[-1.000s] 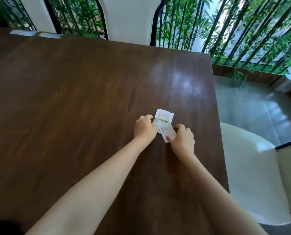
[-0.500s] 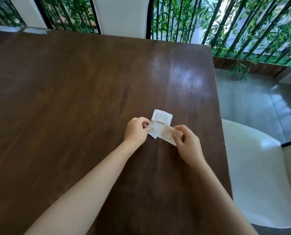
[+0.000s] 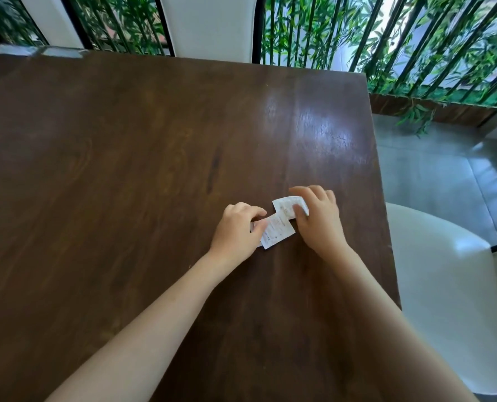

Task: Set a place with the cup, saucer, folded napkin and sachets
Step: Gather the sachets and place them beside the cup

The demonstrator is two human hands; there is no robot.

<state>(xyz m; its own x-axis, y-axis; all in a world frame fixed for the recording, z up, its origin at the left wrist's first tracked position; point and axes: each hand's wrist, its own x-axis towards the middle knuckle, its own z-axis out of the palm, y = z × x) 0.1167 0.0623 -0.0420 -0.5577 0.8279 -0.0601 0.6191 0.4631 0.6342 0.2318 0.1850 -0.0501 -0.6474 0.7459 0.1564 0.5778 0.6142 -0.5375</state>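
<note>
A dark wooden table (image 3: 125, 169) is seen, a white chair (image 3: 444, 300) set just beside its right edge. Near that edge two touching sachets are gripped: the nearer sachet (image 3: 279, 232) is pinched by the left hand (image 3: 237, 230) — the farther sachet (image 3: 286, 206) by the right hand (image 3: 321, 219).

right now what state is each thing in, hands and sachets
left hand, pinches the near sachet at its left edge
right hand, pinches the far sachet between thumb and fingers
near sachet, printed face up, low over the table
far sachet, partly hidden by the right hand, one corner meets the near sachet
</note>
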